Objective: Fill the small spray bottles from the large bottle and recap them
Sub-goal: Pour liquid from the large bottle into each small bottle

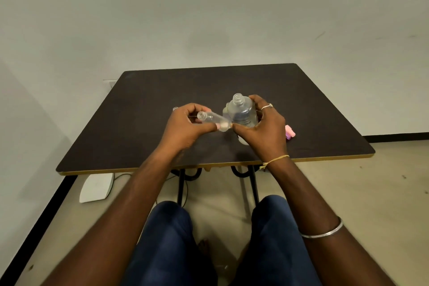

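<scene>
Small bottle (214,121) pinched by left hand (183,127), uncapped, long axis near level, neck pointed left, away from large bottle (242,111). Large bottle gripped upright by right hand (264,132), mouth open, over table (139,139). Judged: small neck to be turned up and brought under large mouth.

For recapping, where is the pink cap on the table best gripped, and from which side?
Probably a pinch grip from above across the pink cap: it lies low on the table, nothing touching it, just right of the right hand.
</scene>
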